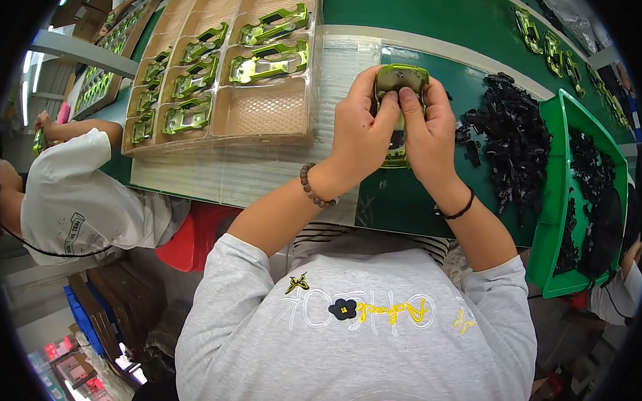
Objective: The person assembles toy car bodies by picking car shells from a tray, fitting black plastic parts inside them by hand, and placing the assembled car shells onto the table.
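Note:
Both my hands grip one green toy car body shell (pixel 403 76) above the green table, its hollow inside turned up toward me. My left hand (pixel 361 125) wraps its left side and my right hand (pixel 432 129) its right side. The two thumbs press side by side into the shell near its far end; whatever lies under them is hidden. Left of my hands a tan compartment tray (pixel 261 111) holds several like green shells (pixel 270 63). Right of my hands lies a heap of small black plastic parts (pixel 510 137).
A green bin (pixel 557 192) with more black parts stands at the table's right edge. Several green shells (pixel 553 54) lie on a belt at the far right. On the left sit a co-worker in a white shirt (pixel 80 188) and a red stool (pixel 188 240).

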`<state>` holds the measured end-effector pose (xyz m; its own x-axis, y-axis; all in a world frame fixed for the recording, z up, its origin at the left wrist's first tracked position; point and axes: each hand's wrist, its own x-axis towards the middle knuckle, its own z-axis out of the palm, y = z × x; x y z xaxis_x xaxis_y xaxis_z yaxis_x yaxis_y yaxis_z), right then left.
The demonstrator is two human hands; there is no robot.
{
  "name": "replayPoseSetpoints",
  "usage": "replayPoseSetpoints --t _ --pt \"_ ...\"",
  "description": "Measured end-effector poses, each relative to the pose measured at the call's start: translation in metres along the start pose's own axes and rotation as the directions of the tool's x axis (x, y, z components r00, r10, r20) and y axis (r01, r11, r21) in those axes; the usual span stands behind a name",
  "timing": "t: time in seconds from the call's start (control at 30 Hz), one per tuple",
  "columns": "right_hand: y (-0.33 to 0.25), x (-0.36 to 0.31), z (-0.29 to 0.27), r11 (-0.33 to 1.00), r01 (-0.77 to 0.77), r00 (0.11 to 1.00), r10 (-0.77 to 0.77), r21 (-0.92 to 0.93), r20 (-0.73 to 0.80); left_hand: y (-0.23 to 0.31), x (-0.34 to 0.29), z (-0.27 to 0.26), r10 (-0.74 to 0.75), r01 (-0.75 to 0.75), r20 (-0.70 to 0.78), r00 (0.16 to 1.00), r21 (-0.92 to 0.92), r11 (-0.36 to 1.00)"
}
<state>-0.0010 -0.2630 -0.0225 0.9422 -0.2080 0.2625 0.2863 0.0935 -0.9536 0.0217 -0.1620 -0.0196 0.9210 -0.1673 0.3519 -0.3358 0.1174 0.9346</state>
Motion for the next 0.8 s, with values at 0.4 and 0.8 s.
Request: replayPoseSetpoints --t 0.4,0.8 --pt "0.001 0.006 0.000 0.998 0.054 0.998 -0.055 0.018 0.041 0.003 0.004 0.000 -0.081 0.066 -0.069 0.994 -0.203 0.977" --pt "0.013 0.057 -0.097 0.202 0.348 0.931 0.037 -0.915 0.362 0.011 0.030 -0.026 -0.483 0.505 0.313 0.818 -0.792 0.344"
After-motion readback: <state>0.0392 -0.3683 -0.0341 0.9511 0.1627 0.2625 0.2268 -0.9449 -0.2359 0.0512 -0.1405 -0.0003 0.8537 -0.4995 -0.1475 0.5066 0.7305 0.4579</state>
